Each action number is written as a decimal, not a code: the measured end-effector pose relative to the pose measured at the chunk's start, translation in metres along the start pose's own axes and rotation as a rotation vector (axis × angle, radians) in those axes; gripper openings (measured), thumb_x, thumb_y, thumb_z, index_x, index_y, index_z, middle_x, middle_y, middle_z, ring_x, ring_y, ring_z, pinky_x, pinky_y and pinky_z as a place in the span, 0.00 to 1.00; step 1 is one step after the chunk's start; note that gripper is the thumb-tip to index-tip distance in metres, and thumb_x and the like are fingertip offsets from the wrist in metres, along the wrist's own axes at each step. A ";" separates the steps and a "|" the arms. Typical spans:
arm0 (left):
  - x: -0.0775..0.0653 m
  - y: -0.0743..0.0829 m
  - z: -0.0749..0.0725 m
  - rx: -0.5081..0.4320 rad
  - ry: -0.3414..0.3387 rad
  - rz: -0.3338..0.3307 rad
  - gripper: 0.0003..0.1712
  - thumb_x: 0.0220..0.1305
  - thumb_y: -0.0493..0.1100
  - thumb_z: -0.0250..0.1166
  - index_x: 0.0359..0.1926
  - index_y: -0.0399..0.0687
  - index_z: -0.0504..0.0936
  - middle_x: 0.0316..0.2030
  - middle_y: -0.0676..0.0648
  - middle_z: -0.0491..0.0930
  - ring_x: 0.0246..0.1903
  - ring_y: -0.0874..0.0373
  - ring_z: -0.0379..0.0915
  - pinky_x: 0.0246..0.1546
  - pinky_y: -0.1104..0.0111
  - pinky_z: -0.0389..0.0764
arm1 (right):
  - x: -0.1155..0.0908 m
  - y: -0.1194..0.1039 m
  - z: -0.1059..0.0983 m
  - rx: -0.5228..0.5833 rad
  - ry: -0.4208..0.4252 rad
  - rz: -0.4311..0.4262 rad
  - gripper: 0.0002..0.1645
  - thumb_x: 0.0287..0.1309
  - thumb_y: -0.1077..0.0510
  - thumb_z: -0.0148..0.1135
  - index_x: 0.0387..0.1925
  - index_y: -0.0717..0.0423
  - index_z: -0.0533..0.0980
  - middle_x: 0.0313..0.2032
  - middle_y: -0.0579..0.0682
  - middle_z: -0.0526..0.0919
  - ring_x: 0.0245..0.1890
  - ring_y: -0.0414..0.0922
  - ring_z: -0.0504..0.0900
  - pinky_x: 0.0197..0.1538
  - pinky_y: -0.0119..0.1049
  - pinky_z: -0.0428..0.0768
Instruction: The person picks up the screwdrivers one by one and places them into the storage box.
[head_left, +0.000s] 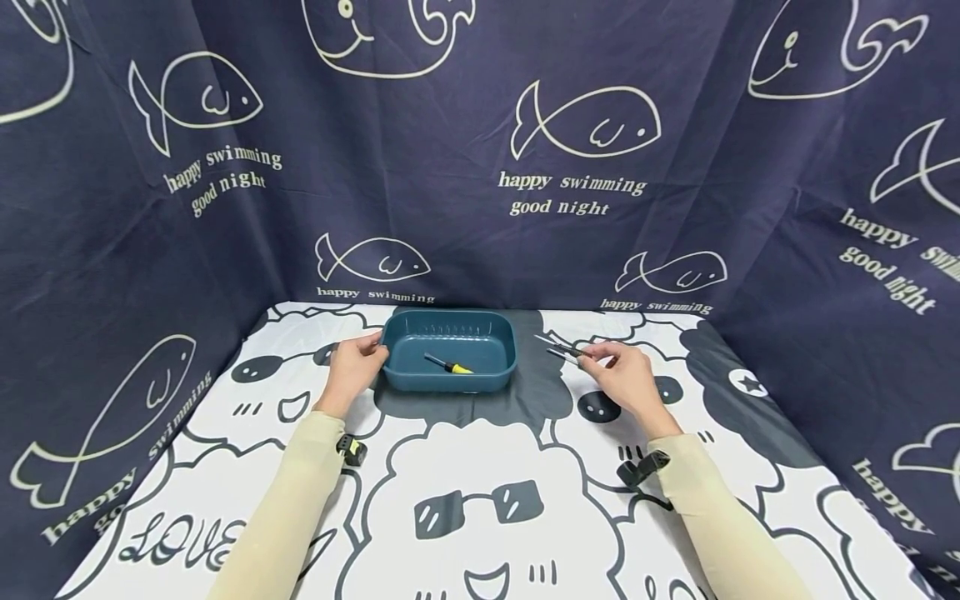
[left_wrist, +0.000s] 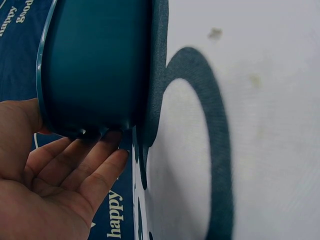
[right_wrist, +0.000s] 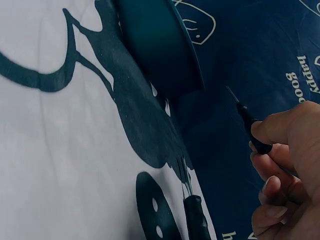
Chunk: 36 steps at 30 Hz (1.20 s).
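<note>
A teal rectangular tray point(head_left: 450, 382) stands on the printed cloth, and my left hand point(head_left: 355, 371) grips its left end. In the left wrist view the thumb lies at the tray's rim and the fingers reach along the outside of its wall point(left_wrist: 95, 75). Inside the tray lies a tool with a yellow and black handle point(head_left: 459, 368) and a dark shaft. To the right of the tray, my right hand point(head_left: 626, 379) pinches a small black-handled screwdriver point(right_wrist: 248, 125) with a thin metal shaft. Below it is a second black-handled tool point(right_wrist: 196, 217) with slim metal prongs.
A white cloth point(head_left: 480, 450) with grey cartoon sheep covers the table. Dark blue curtains point(head_left: 480, 150) printed with fish enclose it at the back and both sides. The tray stands near the back curtain.
</note>
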<state>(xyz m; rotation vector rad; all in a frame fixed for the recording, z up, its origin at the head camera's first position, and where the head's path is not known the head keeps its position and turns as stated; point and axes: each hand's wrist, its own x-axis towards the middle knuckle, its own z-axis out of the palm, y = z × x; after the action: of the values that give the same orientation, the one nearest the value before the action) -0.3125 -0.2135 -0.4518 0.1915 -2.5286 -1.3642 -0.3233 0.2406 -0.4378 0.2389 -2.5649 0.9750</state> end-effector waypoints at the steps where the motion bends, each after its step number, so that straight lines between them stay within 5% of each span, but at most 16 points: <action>1: 0.000 0.000 0.000 -0.001 0.000 -0.001 0.28 0.67 0.44 0.59 0.66 0.42 0.80 0.49 0.39 0.88 0.54 0.46 0.84 0.57 0.53 0.80 | 0.000 -0.001 0.001 0.003 -0.003 0.003 0.12 0.59 0.48 0.74 0.41 0.47 0.89 0.39 0.49 0.91 0.28 0.44 0.78 0.30 0.36 0.73; 16: 0.000 0.001 0.000 0.003 0.000 0.008 0.28 0.67 0.44 0.58 0.66 0.42 0.80 0.49 0.39 0.88 0.51 0.48 0.84 0.55 0.54 0.81 | 0.006 -0.022 0.014 0.053 0.003 -0.049 0.12 0.58 0.49 0.74 0.40 0.49 0.89 0.29 0.44 0.88 0.26 0.44 0.78 0.30 0.35 0.73; 36: -0.001 0.001 -0.001 0.002 0.006 0.021 0.28 0.66 0.44 0.60 0.65 0.41 0.80 0.48 0.39 0.88 0.53 0.46 0.84 0.58 0.53 0.79 | 0.016 -0.060 0.041 0.137 -0.030 -0.039 0.12 0.58 0.50 0.74 0.43 0.48 0.89 0.30 0.46 0.88 0.30 0.45 0.79 0.34 0.39 0.75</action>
<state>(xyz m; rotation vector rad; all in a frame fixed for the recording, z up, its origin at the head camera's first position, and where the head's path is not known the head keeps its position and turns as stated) -0.3116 -0.2132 -0.4503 0.1691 -2.5200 -1.3519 -0.3320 0.1680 -0.4230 0.3423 -2.5132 1.1419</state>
